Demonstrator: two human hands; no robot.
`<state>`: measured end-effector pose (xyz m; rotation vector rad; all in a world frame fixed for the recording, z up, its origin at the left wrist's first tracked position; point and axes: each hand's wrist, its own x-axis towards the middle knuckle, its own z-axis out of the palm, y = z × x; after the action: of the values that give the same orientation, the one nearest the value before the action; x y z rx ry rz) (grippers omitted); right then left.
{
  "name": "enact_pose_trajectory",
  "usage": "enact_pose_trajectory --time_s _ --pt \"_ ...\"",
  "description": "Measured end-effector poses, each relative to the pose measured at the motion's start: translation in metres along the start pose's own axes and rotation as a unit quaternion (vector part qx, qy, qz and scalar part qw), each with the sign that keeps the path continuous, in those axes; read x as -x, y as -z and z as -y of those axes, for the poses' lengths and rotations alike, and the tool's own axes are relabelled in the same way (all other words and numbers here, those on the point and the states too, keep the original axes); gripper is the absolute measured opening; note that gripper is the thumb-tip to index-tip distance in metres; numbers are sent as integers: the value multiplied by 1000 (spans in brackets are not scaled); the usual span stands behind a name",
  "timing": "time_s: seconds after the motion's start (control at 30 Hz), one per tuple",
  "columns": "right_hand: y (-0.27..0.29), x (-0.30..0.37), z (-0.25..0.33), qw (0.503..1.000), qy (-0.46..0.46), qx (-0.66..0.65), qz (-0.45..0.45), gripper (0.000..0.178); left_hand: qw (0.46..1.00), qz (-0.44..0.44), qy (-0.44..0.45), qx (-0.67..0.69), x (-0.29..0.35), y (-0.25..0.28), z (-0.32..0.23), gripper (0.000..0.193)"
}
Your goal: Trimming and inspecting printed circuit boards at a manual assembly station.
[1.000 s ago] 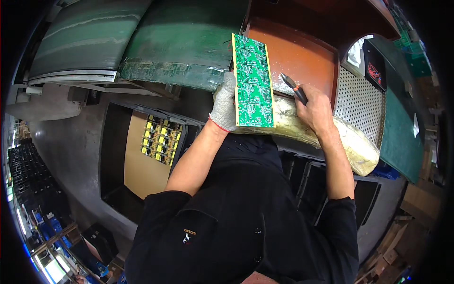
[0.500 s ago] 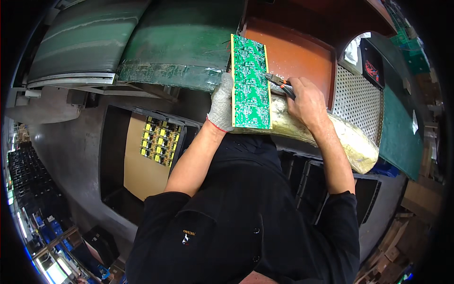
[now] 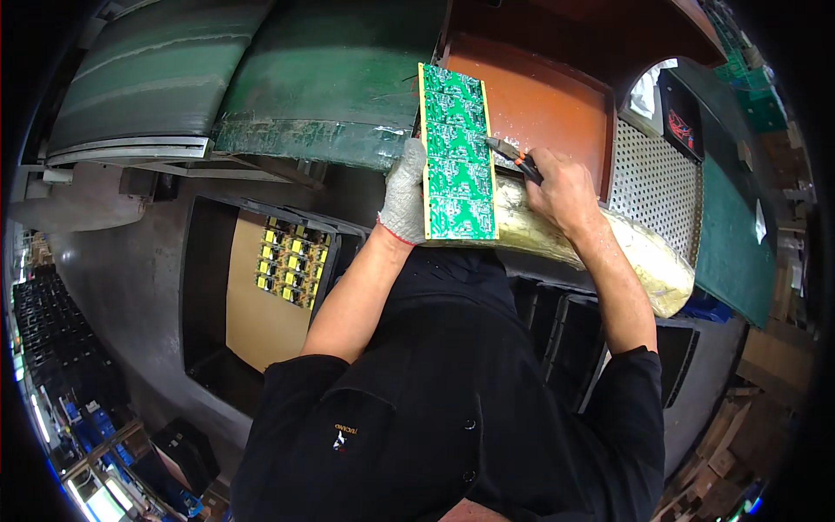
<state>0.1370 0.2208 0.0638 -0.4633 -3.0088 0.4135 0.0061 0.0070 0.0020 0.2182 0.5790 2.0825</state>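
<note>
My left hand [image 3: 404, 193], in a grey-white knit glove with a red cuff edge, grips a long green circuit board [image 3: 458, 165] by its left side. The board is held up with its solder side facing me; yellowish strips run along both long edges. Most of the gloved fingers are hidden behind it. My bare right hand [image 3: 561, 187] is closed round the handles of cutting pliers [image 3: 515, 160] with black and orange grips. The tip of the pliers lies at the board's right edge, a little above its middle.
Behind the board is an orange-brown tray [image 3: 539, 96]; green work surfaces [image 3: 322, 78] extend left. A tape-wrapped padded roll [image 3: 665, 278] lies along the near edge. A perforated metal plate [image 3: 657, 187] is at right. Below left, a black crate [image 3: 204, 348] holds cardboard and boards with yellow parts [image 3: 291, 261].
The board has shifted slightly left in view and tilted a little. The pliers remain by its right edge, their tip slightly lower. Both hands keep their hold.
</note>
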Motion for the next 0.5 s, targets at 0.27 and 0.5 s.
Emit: enact_pose_trajectory --time_s 0.27,0.5 --pt "3 -2 15 989 74 33 -122 34 1000 -9 -9 18 3 -8 0 59" --pt "7 6 33 996 6 63 -69 33 1000 5 -15 -20 3 -1 5 64"
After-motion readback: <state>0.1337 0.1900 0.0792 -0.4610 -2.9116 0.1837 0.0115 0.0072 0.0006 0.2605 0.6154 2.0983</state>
